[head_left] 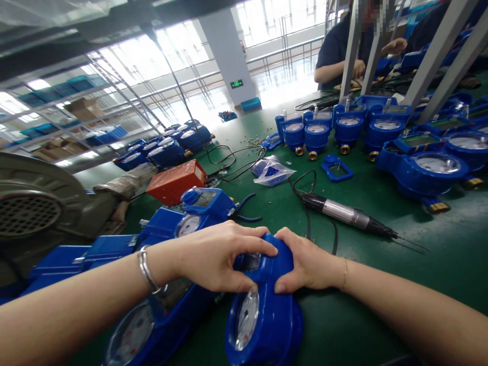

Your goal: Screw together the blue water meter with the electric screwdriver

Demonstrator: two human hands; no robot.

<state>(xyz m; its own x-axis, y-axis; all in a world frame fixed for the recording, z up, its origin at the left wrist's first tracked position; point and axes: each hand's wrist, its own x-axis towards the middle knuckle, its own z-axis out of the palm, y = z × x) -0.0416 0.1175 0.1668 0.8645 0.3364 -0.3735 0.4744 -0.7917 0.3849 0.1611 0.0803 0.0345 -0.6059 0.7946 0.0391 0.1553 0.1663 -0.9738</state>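
A blue water meter with a round dial and a small display window is on the green bench in front of me. Around its display end, my left hand grips from the left, its thumb near the dial. My right hand clasps the same end from the right, thumb and fingers pressed on the blue casing. Part of the display window is covered by my left fingers. Beside it on the left, under my left forearm, sits another blue water meter.
An electric screwdriver lies right of centre, its thin bit pointing right. Beyond are a blue frame, a plastic bag of blue parts and an orange box. Several water meters stand at right. A co-worker sits across.
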